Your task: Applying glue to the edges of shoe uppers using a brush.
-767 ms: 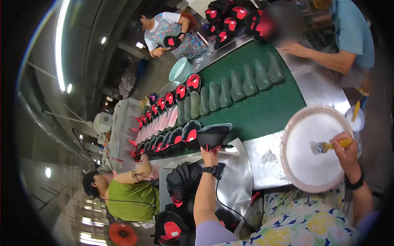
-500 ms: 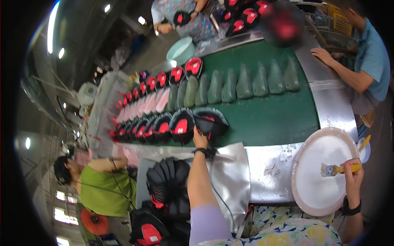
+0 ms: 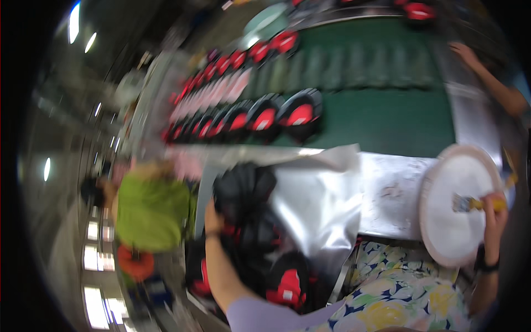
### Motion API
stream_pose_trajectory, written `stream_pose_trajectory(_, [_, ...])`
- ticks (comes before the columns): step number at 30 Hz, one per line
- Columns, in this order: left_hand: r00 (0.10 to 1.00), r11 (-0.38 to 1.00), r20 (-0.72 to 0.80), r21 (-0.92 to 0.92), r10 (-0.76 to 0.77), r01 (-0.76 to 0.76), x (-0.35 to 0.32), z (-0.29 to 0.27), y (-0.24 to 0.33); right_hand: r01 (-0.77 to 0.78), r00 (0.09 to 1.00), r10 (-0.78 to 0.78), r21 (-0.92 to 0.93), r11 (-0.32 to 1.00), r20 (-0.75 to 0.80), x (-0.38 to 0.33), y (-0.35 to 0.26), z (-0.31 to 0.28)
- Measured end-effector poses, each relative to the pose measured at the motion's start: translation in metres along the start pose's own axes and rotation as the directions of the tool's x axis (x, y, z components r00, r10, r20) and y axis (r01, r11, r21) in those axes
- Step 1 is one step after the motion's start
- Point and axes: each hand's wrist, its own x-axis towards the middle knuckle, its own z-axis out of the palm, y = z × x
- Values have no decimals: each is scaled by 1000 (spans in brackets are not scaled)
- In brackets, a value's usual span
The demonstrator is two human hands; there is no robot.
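Two bare hands appear in my head view, set well apart. The left hand (image 3: 213, 218) is at the left side of a pile of black shoe tops (image 3: 243, 191); blur keeps me from telling whether its fingers grip one. The right hand (image 3: 492, 213) is closed round the yellow handle of a brush (image 3: 474, 205), which I see over a round basin (image 3: 424, 210) of white stuff, bristles toward the left; whether they touch it I cannot tell. The pile thus lies just right of the left hand and well left of the right hand. Between pile and basin are a silver sheet (image 3: 326, 199) and a metal ledge (image 3: 392, 193). Beyond, on a green table (image 3: 381, 122), I note a row of black-and-red shoe tops (image 3: 301, 113), ahead of the left hand and apart from it.
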Motion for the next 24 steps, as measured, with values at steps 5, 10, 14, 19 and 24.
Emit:
stream_pose_trajectory(5, [925,945,-197,104,324,-309,-78,16,7,-104,988,84,150,983,131,12,-51,30])
stream_pose_trajectory(10, [993,965,-47,245,110,-95,-72,-26,63,-40,996,28,139,989,85,-13,-63,22])
stream_pose_trajectory(14, [983,971,-142,226,116,-82,-37,-42,81,-58,996,49,132,990,69,-34,-59,29])
stream_pose_trajectory(19, [898,952,-437,-291,-47,-92,-40,-98,204,36,998,-35,-17,999,49,-27,-48,11])
stream_pose_trajectory(24, [956,883,-274,-416,108,-218,-17,-73,229,51,995,-47,-42,998,89,-6,-27,17])
